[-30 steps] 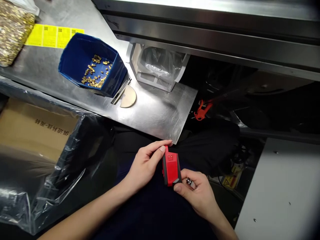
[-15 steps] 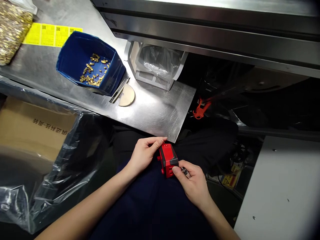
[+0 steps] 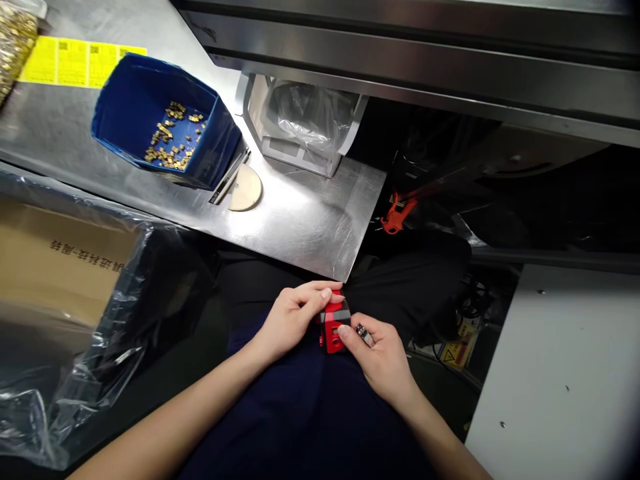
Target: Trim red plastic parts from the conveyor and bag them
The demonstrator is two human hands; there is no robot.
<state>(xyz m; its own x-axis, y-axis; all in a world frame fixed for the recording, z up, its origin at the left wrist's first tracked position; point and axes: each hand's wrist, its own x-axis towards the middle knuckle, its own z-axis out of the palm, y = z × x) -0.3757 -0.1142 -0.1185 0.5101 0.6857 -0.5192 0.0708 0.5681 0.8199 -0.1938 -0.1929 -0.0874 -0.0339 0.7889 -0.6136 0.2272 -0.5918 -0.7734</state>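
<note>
A: Red-and-black block, one; location?
B: Between the hands, just off the near right corner of the metal bench; long axis foreshortened, direction cannot be told
A: Hands?
B: Left hand, pinched on the block's far end; right hand, thumb on its near face, small metal piece in curled fingers; both touching, neither nearer

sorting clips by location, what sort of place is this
Probably a small-parts assembly station in a factory or workshop: a grey metal worktop carries an angular blue plastic bin with small, shiny gold-coloured pieces inside, and a strip of printed yellow labels.
</note>
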